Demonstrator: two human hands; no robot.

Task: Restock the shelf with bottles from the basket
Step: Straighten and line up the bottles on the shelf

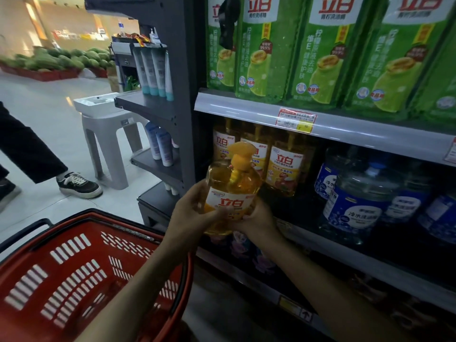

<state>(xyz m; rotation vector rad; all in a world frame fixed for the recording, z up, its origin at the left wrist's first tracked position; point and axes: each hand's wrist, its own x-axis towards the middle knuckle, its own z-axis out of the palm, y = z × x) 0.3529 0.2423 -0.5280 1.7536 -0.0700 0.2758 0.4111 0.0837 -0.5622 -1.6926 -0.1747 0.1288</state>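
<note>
An orange pump bottle [233,186] of yellow liquid, with a white label, is held upright in front of the middle shelf [345,129]. My left hand [190,213] grips its left side and my right hand [256,218] grips its lower right side. Just behind it on that shelf stand three matching orange bottles [283,166]. The red basket [74,267] sits at the lower left, under my left forearm; no bottles show in its visible part.
Large clear blue-labelled jugs [357,196] fill the shelf's right part. Green refill packs [320,50] line the shelf above. A grey side rack [160,112] holds tubes. A grey stool [108,134] and a person's shoe [79,185] are on the floor at left.
</note>
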